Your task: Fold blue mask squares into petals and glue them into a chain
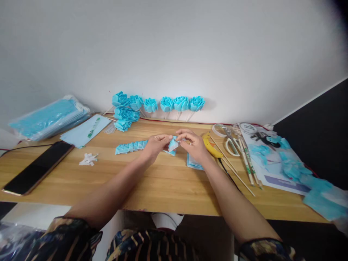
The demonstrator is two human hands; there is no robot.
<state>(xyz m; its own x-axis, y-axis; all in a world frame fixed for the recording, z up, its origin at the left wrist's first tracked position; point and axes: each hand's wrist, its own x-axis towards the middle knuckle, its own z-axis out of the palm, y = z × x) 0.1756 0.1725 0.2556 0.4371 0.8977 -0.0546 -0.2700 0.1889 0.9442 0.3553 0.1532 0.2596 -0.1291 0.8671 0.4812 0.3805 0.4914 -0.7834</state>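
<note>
Between my two hands, above the middle of the table, is a small blue-and-white piece of folded fabric (173,144). My left hand (158,145) pinches its left side between thumb and finger. From the right, the fingertips of my right hand (193,145) close on its other edge. A row of folded blue pieces (129,147) lies on the table just left of my left hand. Partly under my right wrist sits a stack of blue fabric squares (193,163). Another blue piece (170,153) lies below my fingers, partly hidden.
Blue fabric flowers (166,104) on sticks lean against the wall. To the right are a yellow glue gun (212,145), scissors (232,145), wooden sticks (239,174) and blue scraps (293,166). At left lie a phone (38,168), white paper bits (88,159) and bagged masks (50,117).
</note>
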